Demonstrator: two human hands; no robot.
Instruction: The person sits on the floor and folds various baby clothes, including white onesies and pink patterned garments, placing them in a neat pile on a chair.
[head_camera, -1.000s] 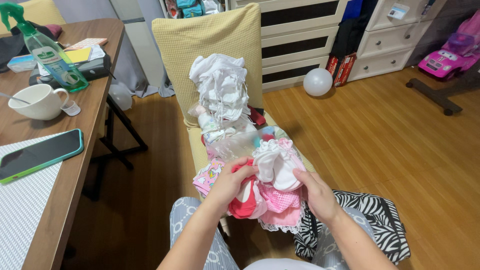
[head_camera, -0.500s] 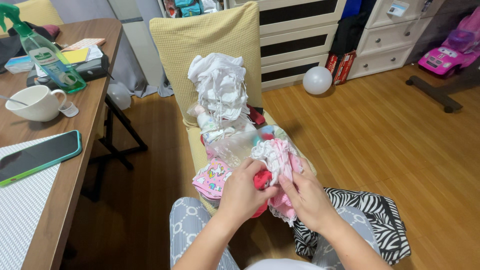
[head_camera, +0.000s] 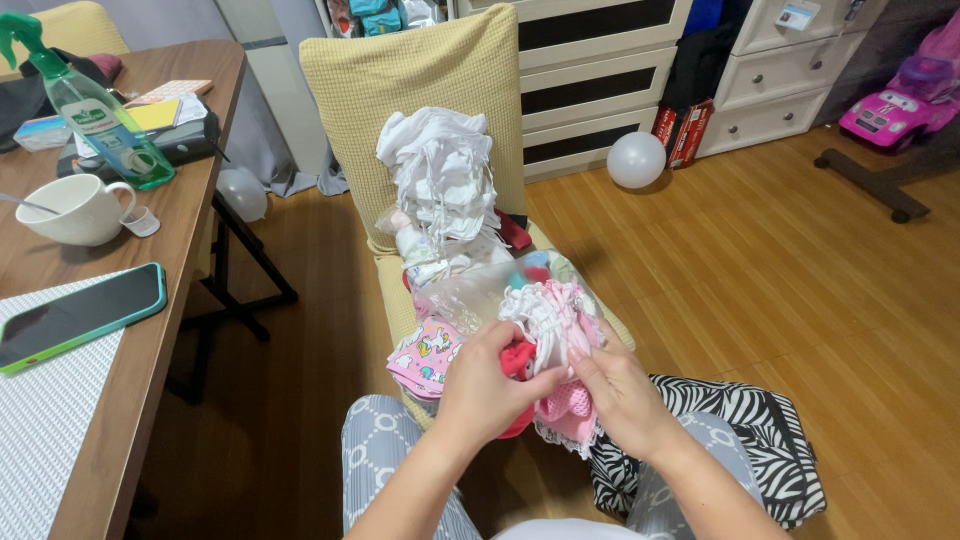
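In front of the yellow chair (head_camera: 420, 80), the left hand (head_camera: 487, 385) grips a red cloth (head_camera: 517, 360); the right hand (head_camera: 620, 395) pinches pink baby clothes (head_camera: 565, 410) beside it, below the white pile (head_camera: 440, 170).

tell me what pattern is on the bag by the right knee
Black and white zebra stripes on the bag, seen in the head view, beside the right hand.

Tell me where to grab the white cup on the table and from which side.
Take the cup by its handle, which sticks out on its right side, toward the chair. Come from that side, at table level. A spoon leans out over the left rim, and the spray bottle stands just behind, so those sides are more crowded.
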